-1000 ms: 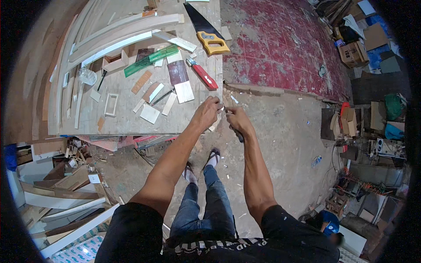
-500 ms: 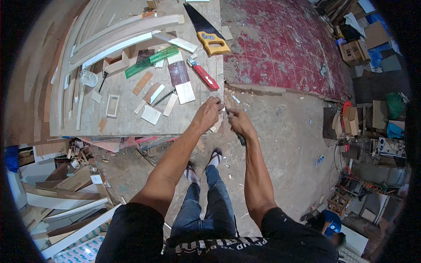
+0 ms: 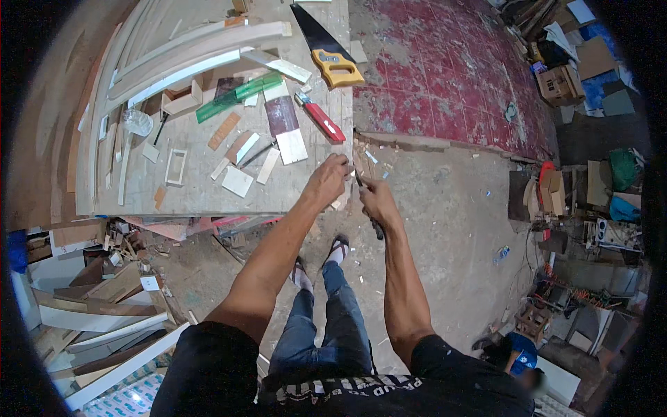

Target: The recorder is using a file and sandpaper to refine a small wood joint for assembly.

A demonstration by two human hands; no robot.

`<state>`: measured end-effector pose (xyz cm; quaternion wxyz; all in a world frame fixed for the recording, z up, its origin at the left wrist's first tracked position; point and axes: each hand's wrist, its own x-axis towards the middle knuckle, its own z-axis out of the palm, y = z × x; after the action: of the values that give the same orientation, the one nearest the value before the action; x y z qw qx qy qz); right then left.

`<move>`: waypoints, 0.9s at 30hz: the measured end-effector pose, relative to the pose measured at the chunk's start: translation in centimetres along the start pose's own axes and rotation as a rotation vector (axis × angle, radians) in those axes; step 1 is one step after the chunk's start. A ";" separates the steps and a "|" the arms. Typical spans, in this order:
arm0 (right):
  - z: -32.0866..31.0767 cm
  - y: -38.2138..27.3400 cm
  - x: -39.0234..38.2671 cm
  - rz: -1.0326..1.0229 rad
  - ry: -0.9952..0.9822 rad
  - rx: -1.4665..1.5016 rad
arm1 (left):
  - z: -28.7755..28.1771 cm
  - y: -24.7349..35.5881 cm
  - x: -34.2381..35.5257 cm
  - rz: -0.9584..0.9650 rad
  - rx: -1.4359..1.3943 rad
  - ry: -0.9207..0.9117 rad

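Observation:
At the right edge of the wooden worktable (image 3: 222,201), my left hand (image 3: 328,182) has its fingers closed round a small pale piece, mostly hidden by the fingertips. Close beside it, just off the edge, my right hand (image 3: 379,200) grips a slim dark-handled tool (image 3: 378,231). The handle's end sticks out below the fist and the tip points toward the left fingertips; the tool's exact kind does not show. On the table beyond my hands lie a red utility knife (image 3: 323,119) and a handsaw (image 3: 338,68) with a yellow handle.
A green ruler (image 3: 240,97), a small wooden frame (image 3: 176,167), an open wooden box (image 3: 183,99), a clear cup (image 3: 138,123) and several wood offcuts lie on the table. Scrap wood (image 3: 104,306) is piled lower left. A person in blue (image 3: 522,352) is at the lower right.
My right hand has shifted slightly, with the dark tool's handle tilting a little more upright. My left hand stays at the table edge. The whole view has moved very slightly.

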<state>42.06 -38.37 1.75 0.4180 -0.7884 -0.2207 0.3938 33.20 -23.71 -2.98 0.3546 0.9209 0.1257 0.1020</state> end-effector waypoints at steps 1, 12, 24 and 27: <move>-0.2 0.4 0.3 0.014 0.011 -0.003 | 0.0 0.7 0.2 0.004 -0.012 0.009; -0.2 1.2 3.7 -0.040 0.050 -0.030 | 0.3 0.8 1.4 0.014 0.046 0.019; 0.4 4.0 2.3 -0.145 0.062 -0.027 | 0.5 0.2 0.7 0.057 0.028 0.017; 0.0 3.9 2.9 -0.181 0.077 -0.033 | 0.5 1.2 1.0 0.048 0.031 0.017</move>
<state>43.83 -38.57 -2.79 0.4470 -0.7866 -0.2813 0.3199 34.46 -24.55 -2.44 0.3367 0.9281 0.1080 0.1167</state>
